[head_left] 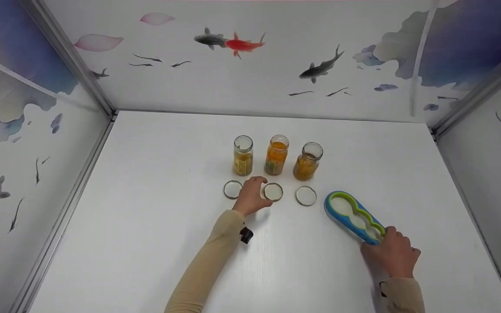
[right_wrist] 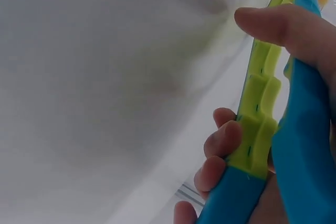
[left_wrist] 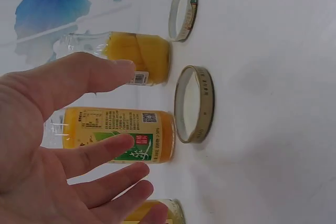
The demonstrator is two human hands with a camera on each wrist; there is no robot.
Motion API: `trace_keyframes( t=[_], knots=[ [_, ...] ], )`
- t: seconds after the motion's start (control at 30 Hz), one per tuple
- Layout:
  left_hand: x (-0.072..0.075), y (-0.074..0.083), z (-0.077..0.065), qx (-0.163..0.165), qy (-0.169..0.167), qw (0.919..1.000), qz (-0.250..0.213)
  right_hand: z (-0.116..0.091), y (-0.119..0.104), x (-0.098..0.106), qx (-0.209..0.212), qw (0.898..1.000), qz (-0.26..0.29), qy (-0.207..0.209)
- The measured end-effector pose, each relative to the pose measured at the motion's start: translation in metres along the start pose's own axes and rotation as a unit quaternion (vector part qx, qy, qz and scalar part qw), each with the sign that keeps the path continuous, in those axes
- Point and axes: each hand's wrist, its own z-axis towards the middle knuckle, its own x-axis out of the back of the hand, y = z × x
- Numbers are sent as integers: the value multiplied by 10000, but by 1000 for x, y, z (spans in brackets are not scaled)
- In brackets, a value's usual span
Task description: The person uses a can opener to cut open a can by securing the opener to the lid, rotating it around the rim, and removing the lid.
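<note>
My left hand (head_left: 252,196) reaches between the left lid (head_left: 232,189) and the middle lid (head_left: 273,191). In the left wrist view its thumb and fingers are spread, and nothing is held; the middle lid (left_wrist: 195,104) lies upturned just beyond the fingertips. The right lid (head_left: 305,196) lies further along the row. Gripped by my right hand (head_left: 393,252) is the near end of a blue and green jar opener (head_left: 336,213) with a scalloped opening. In the right wrist view, fingers curl round the jar opener (right_wrist: 310,145).
Behind the lids stand three lidless glass jars of yellow-orange fruit: a left jar (head_left: 243,161), a middle jar (head_left: 276,158) and a right jar (head_left: 306,166). The white table (head_left: 146,217) is bordered by panels (head_left: 268,87) painted with fish.
</note>
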Motion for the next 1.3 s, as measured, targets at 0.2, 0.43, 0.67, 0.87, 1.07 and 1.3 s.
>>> trace_keyframes(
  t=[0.2, 0.43, 0.67, 0.87, 1.07, 1.3],
  knots=[
    [-5, -10, -7, -95, 39, 9998, -147, -1, -3, 1, 184, 9995, -2, -254],
    [-7, -14, -9, 28, -108, 9985, -534, -4, -3, 6, 438, 9983, 62, -375],
    [-9, -19, -11, 16, 50, 9998, -194, -4, -4, 7, 417, 9980, 59, -474],
    [-11, -22, -15, -106, 109, 9999, -70, -3, -1, 5, 548, 9974, 128, -458],
    [-9, -22, -23, -84, 148, 9998, -47, -3, 1, 4, 702, 9965, 155, -416],
    [-10, -21, -29, -113, 266, 9994, 174, -4, 1, 5, 706, 9966, 150, -393]
  ],
)
